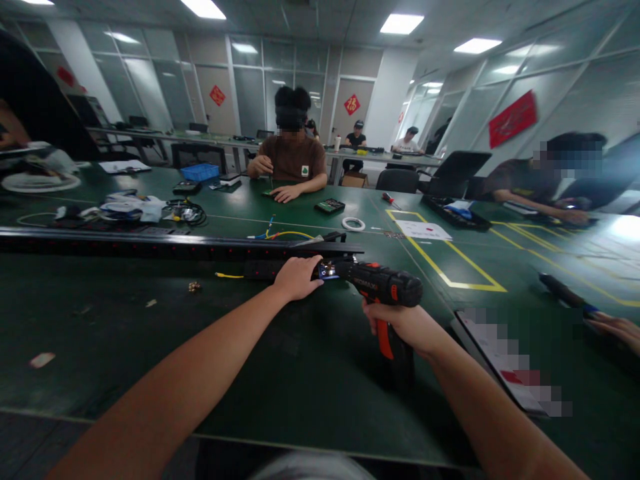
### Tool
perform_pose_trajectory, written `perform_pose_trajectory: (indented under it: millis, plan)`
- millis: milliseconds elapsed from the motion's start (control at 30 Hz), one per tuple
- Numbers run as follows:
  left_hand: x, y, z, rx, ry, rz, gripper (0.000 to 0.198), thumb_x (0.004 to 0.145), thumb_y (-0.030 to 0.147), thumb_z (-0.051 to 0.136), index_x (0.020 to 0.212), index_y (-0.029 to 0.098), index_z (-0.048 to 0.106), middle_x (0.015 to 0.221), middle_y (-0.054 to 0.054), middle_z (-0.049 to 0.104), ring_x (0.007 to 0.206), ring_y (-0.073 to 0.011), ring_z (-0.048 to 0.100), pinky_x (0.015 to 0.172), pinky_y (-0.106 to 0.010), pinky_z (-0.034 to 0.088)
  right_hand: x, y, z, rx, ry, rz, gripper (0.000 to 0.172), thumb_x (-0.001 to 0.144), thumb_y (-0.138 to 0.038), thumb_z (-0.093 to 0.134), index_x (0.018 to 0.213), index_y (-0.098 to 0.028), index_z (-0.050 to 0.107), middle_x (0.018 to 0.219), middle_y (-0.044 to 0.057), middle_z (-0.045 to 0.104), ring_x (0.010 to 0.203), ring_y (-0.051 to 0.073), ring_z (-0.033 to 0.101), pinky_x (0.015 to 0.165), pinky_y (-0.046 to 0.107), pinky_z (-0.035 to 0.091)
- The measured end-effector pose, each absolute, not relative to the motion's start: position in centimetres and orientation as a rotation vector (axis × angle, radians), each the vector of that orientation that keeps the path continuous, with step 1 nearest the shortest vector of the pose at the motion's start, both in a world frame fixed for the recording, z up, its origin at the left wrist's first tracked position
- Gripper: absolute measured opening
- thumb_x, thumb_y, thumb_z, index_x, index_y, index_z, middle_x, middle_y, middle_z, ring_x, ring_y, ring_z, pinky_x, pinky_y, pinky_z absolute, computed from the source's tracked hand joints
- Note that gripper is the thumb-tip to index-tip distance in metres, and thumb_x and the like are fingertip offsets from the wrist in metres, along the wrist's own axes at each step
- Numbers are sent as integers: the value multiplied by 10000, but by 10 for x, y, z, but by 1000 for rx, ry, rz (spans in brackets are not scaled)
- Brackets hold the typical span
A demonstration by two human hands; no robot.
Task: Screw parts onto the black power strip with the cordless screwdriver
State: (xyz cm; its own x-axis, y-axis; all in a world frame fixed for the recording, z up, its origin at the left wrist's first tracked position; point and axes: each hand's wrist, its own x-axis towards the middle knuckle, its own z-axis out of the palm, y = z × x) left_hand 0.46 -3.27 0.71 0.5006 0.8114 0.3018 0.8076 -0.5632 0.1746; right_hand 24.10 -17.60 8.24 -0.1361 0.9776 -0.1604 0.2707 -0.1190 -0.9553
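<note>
My left hand (299,277) is closed over the right end of a long black strip (263,269) lying on the green table. A small blue and metallic part (329,269) shows just past my fingertips. My right hand (397,323) grips a black and orange cordless drill (385,283) by its handle. The drill points left, its nose close to the blue part; whether the tip touches it I cannot make out. Right behind the strip runs a long black metal rail (150,245). Blue and yellow wires (287,234) come out behind it.
Small brass-coloured pieces (195,287) and a yellow cable end (229,275) lie left of my hand. On the right are a flat tablet-like board (500,363) and another person's hand (617,330). Across the table a person (295,157) works near a white tape roll (353,224).
</note>
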Motion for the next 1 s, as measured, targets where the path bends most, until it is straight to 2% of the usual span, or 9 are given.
perform_pose_trajectory:
  millis: [667,1000]
  plan:
    - [5,-34,10,2681,1465,538,672,990,449,742,1570,195,517,1467,-152,701,1343,-350,670,1165,-481,473,240,-177,87,-1445,-1475,1298,162,675,-329,755,757,-218,671,599,-22,639,591,202,631,616,330,509]
    - [5,-35,9,2697,1462,535,667,991,448,745,1554,164,528,1448,-167,711,1317,-343,688,1151,-477,483,243,-176,81,-1427,-1488,1290,165,708,-342,755,768,-215,667,611,-23,643,587,199,635,620,331,521]
